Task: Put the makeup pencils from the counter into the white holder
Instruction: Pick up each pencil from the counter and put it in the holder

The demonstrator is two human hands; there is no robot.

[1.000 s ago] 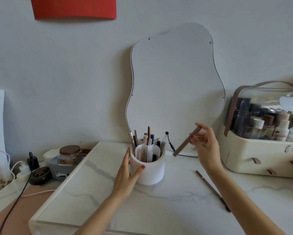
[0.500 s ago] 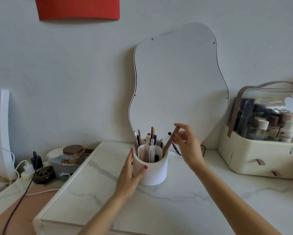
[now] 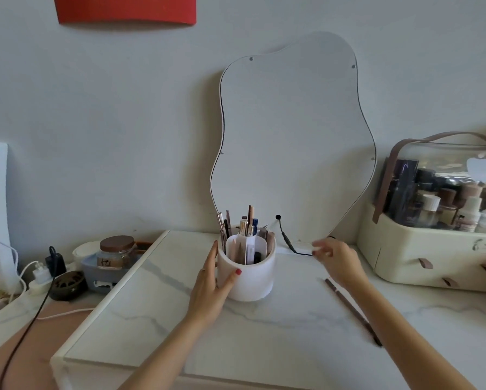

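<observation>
Now the left hand (image 3: 211,288) wraps the white holder (image 3: 247,273): thumb pressed on its front, fingers curved around its left side, nails red. The right hand (image 3: 336,260) hangs to the holder's right, above the counter (image 3: 236,333), fingers loosely spread and blurred, gripping nothing that can be seen. The holder stands upright near the counter's back edge, divided inside by white partitions, with pencils (image 3: 249,220) and brushes standing in its compartments, their tips rising above the rim. One brown pencil (image 3: 351,309) lies flat on the counter, well to the right of the holder, passing under the right wrist and running diagonally toward the near right.

The counter is white marble-patterned, with grey veins. Behind the holder a wavy-edged mirror (image 3: 292,142) leans against a plain grey wall, and a black cable (image 3: 285,239) trails from its lower edge along the counter. At far right sits a cream cosmetics case (image 3: 433,254) with a clear lid, a brown handle and bottles inside. Left of the counter, on a lower surface, are a jar (image 3: 117,251) with a brown lid resting on a grey box, a dark round dish (image 3: 67,285), a white plug strip (image 3: 40,280) and loose cables. A red sheet (image 3: 123,8) hangs high on the wall.
</observation>
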